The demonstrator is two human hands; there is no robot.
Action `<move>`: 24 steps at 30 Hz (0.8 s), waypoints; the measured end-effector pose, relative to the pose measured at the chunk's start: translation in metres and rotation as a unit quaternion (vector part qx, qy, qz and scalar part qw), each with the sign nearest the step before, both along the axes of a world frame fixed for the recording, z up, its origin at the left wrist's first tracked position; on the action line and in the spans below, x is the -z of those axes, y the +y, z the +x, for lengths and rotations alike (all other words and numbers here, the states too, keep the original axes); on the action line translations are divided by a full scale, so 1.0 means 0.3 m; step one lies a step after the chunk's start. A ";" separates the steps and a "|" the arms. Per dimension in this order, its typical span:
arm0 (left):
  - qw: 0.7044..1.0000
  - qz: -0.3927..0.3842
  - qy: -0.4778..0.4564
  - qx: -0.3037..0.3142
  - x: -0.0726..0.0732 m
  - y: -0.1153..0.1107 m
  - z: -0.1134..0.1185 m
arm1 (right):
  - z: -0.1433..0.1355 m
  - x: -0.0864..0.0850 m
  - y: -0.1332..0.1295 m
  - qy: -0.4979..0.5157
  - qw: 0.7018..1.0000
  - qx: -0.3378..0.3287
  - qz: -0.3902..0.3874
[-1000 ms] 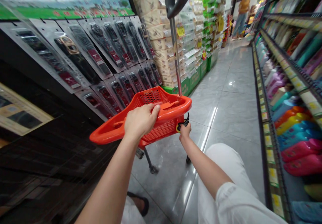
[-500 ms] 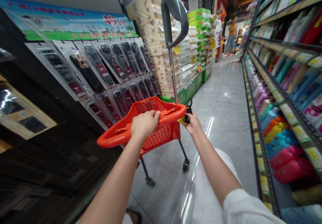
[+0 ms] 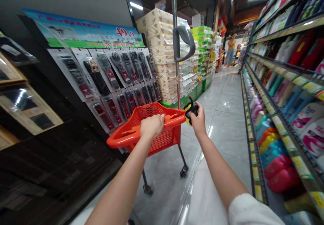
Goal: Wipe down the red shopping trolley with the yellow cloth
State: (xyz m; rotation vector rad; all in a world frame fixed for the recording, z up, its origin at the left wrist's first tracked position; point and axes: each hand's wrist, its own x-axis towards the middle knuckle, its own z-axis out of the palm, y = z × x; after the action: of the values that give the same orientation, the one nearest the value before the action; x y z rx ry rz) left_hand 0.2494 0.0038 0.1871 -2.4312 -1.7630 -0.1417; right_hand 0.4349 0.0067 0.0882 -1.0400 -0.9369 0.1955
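A red shopping cart point(image 3: 162, 144) stands in front of me, angled toward the left display. My left hand point(image 3: 152, 125) is wrapped round its red handle bar. At the cart's right corner my right hand point(image 3: 198, 117) grips a small black and yellow object point(image 3: 190, 112), which I cannot make out fully. A metal pole point(image 3: 174, 5) rises beside that corner, with a grey loop handle point(image 3: 184, 44) partway up.
Packaged belts point(image 3: 96, 73) hang on the left under a blue sign point(image 3: 88, 31). Stacked boxes point(image 3: 162, 49) stand beyond them. Shelves of bottles point(image 3: 280, 93) line the right. A person point(image 3: 231, 49) stands far down the aisle.
My right hand and the black and yellow object have moved a little right, away from the cart's rim. The left hand still grips the handle. The view has shifted, showing more above.
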 end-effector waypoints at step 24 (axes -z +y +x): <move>0.910 -0.203 -0.324 0.159 0.030 0.059 -0.316 | -0.108 -0.003 -0.062 -0.256 0.955 0.147 -0.036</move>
State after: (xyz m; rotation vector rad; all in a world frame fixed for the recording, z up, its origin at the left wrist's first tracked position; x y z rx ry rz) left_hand 0.1547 0.0214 0.1779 -3.2463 -1.7110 -0.7704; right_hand 0.4024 -0.0120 0.0890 -1.3141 -1.2278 -0.3065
